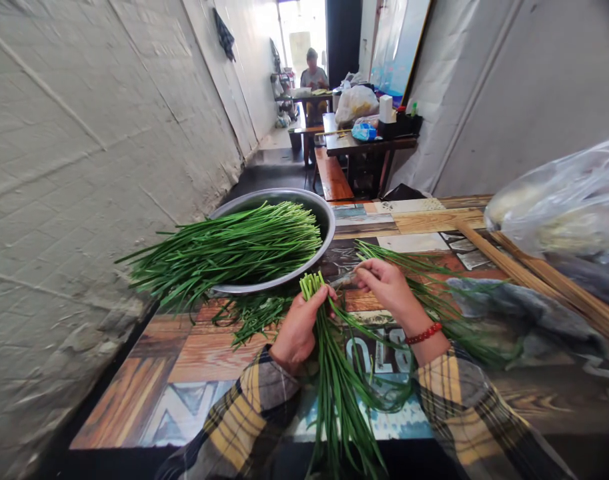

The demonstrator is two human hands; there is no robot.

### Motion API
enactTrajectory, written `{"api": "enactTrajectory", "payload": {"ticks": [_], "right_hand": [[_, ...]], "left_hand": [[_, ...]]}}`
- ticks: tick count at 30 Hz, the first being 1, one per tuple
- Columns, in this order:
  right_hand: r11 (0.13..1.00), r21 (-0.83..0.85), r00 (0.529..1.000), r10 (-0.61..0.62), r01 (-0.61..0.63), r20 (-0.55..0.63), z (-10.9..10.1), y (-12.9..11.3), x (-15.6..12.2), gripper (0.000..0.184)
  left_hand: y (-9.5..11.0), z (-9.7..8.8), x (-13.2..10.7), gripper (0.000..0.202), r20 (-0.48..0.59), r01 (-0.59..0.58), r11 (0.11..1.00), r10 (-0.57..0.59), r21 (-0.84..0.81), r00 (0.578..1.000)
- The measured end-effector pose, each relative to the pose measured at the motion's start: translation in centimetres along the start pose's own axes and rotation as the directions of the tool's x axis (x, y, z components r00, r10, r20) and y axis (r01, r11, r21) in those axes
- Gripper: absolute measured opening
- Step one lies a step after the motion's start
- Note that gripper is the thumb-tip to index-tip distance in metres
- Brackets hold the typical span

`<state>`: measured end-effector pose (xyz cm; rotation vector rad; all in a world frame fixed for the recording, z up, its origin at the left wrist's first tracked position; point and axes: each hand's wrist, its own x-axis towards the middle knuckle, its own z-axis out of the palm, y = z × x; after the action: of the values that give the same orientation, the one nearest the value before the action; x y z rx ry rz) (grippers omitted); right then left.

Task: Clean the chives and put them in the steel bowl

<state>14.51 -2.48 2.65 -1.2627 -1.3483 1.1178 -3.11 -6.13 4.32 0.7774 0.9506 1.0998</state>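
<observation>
My left hand (298,328) is closed round a bunch of green chives (334,373), cut ends up, leaves trailing toward me over the table edge. My right hand (388,285), with a red bead bracelet at the wrist, pinches at the bunch's top near a thin pale strip. A metal basin (320,212) just beyond my hands holds a large pile of chives (229,250), tips spilling over its left rim. More loose chives (434,293) lie on the table under and right of my right hand.
The patterned wooden table (204,360) runs along a white brick wall (84,167) on the left. A plastic bag (564,200) and wooden sticks (524,267) lie at the right. Farther back stand a bench, a cluttered table (369,140) and a seated person (313,77).
</observation>
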Motion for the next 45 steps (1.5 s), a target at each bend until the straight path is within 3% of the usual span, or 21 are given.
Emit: {"api": "enactTrajectory", "payload": {"ticks": [3, 7, 11, 15, 20, 26, 29, 33, 39, 45], "right_hand": [[0.911, -0.403, 0.961, -0.179, 0.082, -0.209, -2.2, 1.0, 0.9, 0.020], [0.604, -0.794, 0.947, -0.287, 0.063, -0.143, -3.4, 1.7, 0.9, 0.021], [0.410, -0.912, 0.959, -0.264, 0.017, -0.101, -3.2, 2.3, 0.7, 0.019], [0.361, -0.932, 0.968, -0.228, -0.015, -0.105, -3.2, 2.7, 0.8, 0.016], [0.404, -0.915, 0.951, -0.290, 0.016, -0.111, -3.3, 2.5, 0.9, 0.011], [0.582, -0.806, 0.934, -0.337, 0.109, -0.116, -2.2, 1.0, 0.4, 0.012], [0.707, -0.688, 0.952, -0.297, 0.163, -0.079, -1.2, -0.2, -0.3, 0.014], [0.831, -0.524, 0.981, -0.187, 0.187, 0.054, 0.0, -1.3, -1.1, 0.019], [0.903, -0.383, 0.962, -0.097, 0.193, 0.257, 1.0, -1.9, -1.8, 0.020], [0.920, -0.337, 0.944, -0.087, 0.199, 0.319, 1.2, -2.3, -1.9, 0.022]], "left_hand": [[0.1, 0.1, -0.2, 0.029, 0.094, 0.063, 0.996, -0.057, -0.065, 0.994], [0.1, 0.3, -0.3, 0.031, 0.144, 0.096, 0.990, -0.080, -0.107, 0.986], [0.1, 0.4, -0.4, 0.035, 0.114, 0.066, 0.995, -0.057, -0.080, 0.992], [0.0, 0.3, -0.4, 0.033, 0.106, 0.071, 0.995, -0.064, -0.067, 0.992], [-0.3, 0.1, -0.3, 0.032, 0.093, 0.058, 0.997, -0.052, -0.059, 0.994], [-0.4, 0.0, -0.2, 0.029, 0.080, 0.029, 0.998, -0.024, -0.056, 0.997], [-0.5, 0.0, -0.1, 0.032, 0.061, 0.021, 0.997, -0.017, -0.073, 0.998], [-0.7, 0.0, 0.1, 0.044, -0.013, -0.009, 0.996, 0.008, -0.085, 1.000], [-0.8, 0.1, 0.3, 0.038, -0.054, -0.040, 0.998, 0.038, -0.038, 0.998], [-1.0, 0.1, 0.2, 0.032, -0.097, -0.084, 0.990, 0.095, 0.115, 0.991]]}}
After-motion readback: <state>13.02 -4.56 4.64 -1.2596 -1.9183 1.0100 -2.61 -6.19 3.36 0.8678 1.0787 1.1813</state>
